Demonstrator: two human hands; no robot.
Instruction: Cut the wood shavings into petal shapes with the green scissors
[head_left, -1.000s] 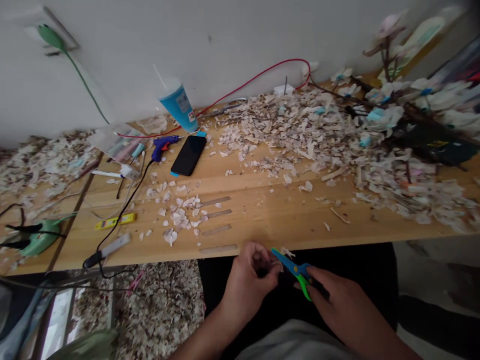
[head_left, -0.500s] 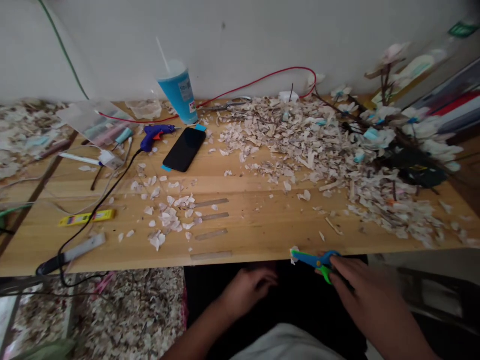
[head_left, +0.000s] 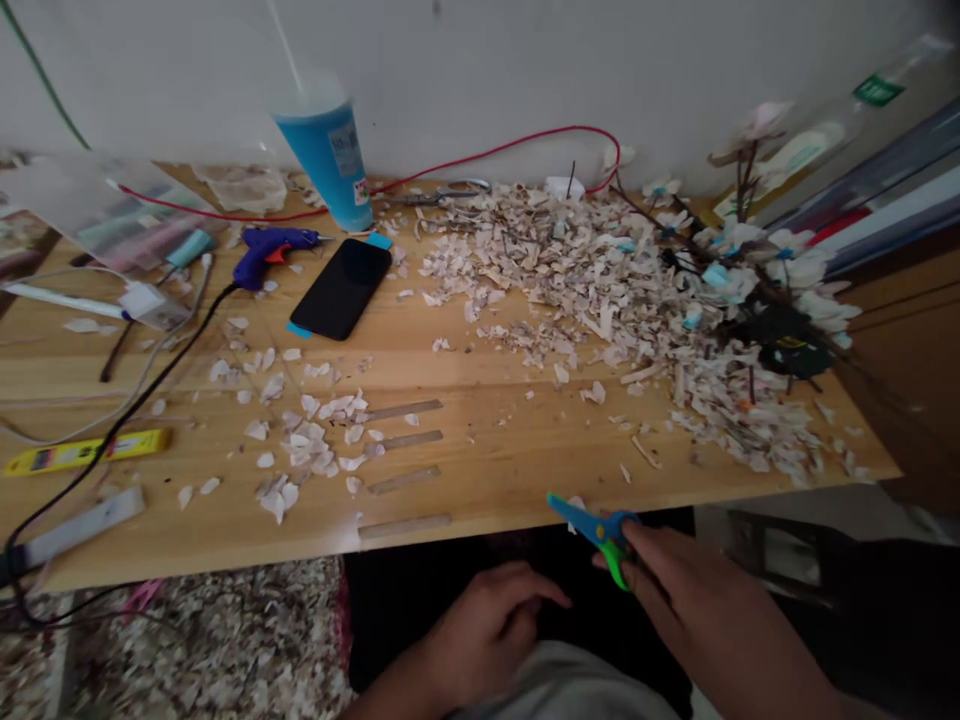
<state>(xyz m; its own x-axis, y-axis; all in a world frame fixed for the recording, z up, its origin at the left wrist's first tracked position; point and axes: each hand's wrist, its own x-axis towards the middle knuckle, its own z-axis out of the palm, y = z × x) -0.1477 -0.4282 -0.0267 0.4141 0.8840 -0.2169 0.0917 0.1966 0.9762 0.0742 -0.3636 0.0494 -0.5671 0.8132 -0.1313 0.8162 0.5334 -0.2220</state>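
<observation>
My right hand [head_left: 675, 575] is closed around the handles of blue and green scissors [head_left: 592, 520]. Their blades point up and left over the table's front edge, and look nearly closed. A small pale scrap [head_left: 574, 512] shows beside the blades; whether it touches them I cannot tell. My left hand [head_left: 502, 620] hovers just below the table edge, above my lap. Its index finger stretches to the right and the thumb stands apart from it; I see nothing held there. The other fingers are partly hidden.
White petal-like scraps [head_left: 555, 270] heap up at the back right beside branches with white flowers [head_left: 750, 260]. A black phone [head_left: 341, 290], purple glue gun [head_left: 266, 252], blue cup [head_left: 330, 160] and yellow-wrapped item [head_left: 90, 450] lie left. Dull strips [head_left: 405, 525] line the table [head_left: 510, 430].
The view has turned, so the table items appear further left. The scissors now angle more upward, and the scrap sits behind the blades instead of at their tip. My left index finger has straightened.
</observation>
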